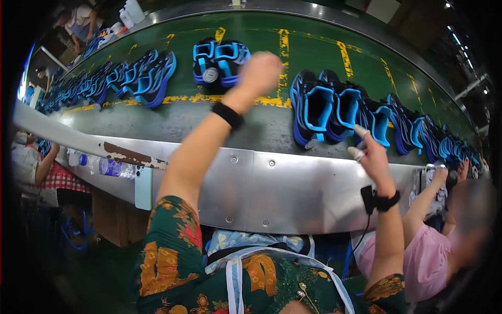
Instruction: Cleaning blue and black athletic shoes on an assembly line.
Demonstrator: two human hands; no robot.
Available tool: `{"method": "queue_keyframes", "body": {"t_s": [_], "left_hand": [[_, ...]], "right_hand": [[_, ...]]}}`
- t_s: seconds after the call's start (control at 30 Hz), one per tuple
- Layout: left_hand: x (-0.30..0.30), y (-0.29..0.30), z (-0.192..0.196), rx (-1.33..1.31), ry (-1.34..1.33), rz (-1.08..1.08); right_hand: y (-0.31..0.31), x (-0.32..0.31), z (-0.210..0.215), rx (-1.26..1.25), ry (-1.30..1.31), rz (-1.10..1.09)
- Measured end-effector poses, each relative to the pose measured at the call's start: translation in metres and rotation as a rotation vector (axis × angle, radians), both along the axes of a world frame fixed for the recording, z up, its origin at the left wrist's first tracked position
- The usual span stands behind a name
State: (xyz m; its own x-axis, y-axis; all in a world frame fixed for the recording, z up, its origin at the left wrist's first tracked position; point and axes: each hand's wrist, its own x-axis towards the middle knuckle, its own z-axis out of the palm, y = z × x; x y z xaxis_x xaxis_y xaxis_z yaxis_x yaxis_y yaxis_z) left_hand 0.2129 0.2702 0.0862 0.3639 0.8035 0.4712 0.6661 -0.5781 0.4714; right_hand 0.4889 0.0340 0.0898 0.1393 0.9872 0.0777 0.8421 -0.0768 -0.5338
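Note:
A pair of black and blue sneakers (219, 60) stands on the green belt (251, 34), with a round whitish thing (210, 75) at the near end of the left one. Right beside that pair my left hand (264, 73) reaches out, slightly blurred. Its fingers are hidden behind the back of the hand, so whether it grips the shoe is unclear. My right hand (374, 157) hovers at the belt's near edge, fingers apart, with pale finger covers on some tips. Just beyond it is a second pair of sneakers (329, 112), their bright blue linings facing me.
Rows of similar sneakers line the belt at the left (151, 78) and right (405, 125). A white bar (78, 133) crosses at left. A light-coloured phone (143, 188) and plastic bottle (112, 167) are at the metal edge (293, 193). A person in pink (429, 261) works close at right.

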Motion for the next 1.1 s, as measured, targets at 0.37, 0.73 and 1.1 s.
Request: {"method": "queue_keyframes", "body": {"t_s": [0.37,0.73,1.1], "left_hand": [[-0.006,-0.195,-0.027,-0.371,0.052,-0.318],[-0.138,-0.352,0.01,-0.303,-0.197,-0.138],[-0.1,-0.38,-0.054,-0.307,-0.16,-0.356]], "right_hand": [[-0.008,-0.04,0.016,-0.138,0.02,0.349],[-0.154,-0.172,0.028,-0.352,0.457,0.774],[-0.08,-0.164,0.011,-0.188,-0.015,0.773]]}}
